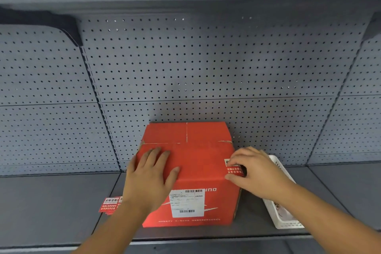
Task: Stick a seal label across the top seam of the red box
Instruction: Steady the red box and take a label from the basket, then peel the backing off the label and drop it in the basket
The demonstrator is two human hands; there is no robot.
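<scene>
A red cardboard box [198,161] stands on the grey shelf [51,202], its top flaps closed along a seam and a white shipping label on its front face. My left hand [150,173] lies flat on the near left of the box top, fingers spread. At the box's right top edge, my right hand [253,169] pinches a red and white seal label [234,168]. Whether the label is stuck down there I cannot tell.
Several more red seal labels [110,205] lie on the shelf to the left of the box. A white plastic basket [282,210] sits to the right, partly under my right forearm. A grey pegboard wall [206,68] backs the shelf.
</scene>
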